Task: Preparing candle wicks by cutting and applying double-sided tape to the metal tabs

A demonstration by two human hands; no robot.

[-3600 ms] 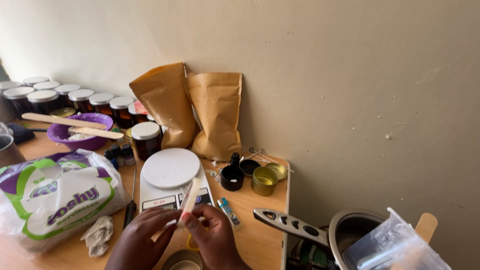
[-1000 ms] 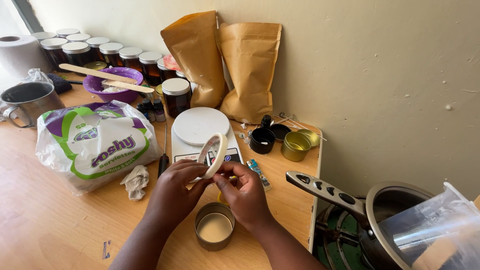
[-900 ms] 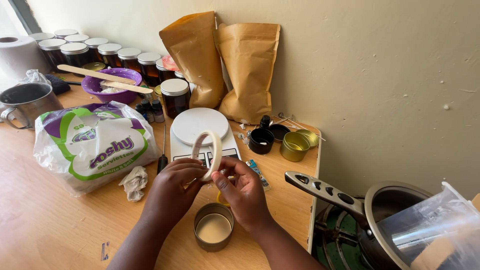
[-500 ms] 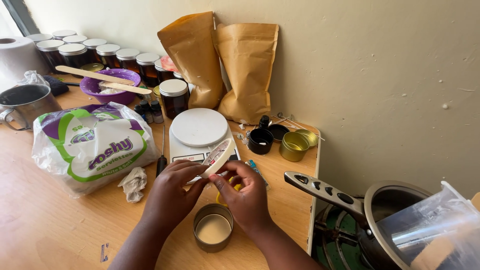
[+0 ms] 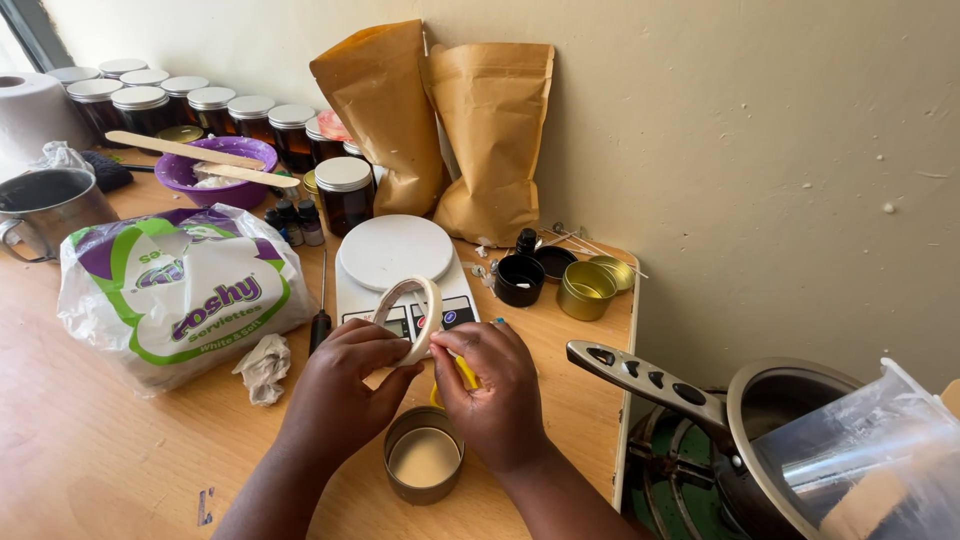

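Both hands work close to the table's right edge [image 5: 628, 380], where a pan handle [image 5: 650, 380] juts in beside them; bare wood lies open to the left, past a crumpled tissue [image 5: 263, 365]. The left hand [image 5: 340, 385] pinches a roll of tape [image 5: 412, 318] upright just above the kitchen scale [image 5: 395, 255]. The right hand [image 5: 495, 385] curls its fingers at the roll's lower edge, over an open tin [image 5: 424, 455].

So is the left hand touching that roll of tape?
Touching. The head view shows the left hand gripping the tape roll at its lower edge, fingers wrapped against it.
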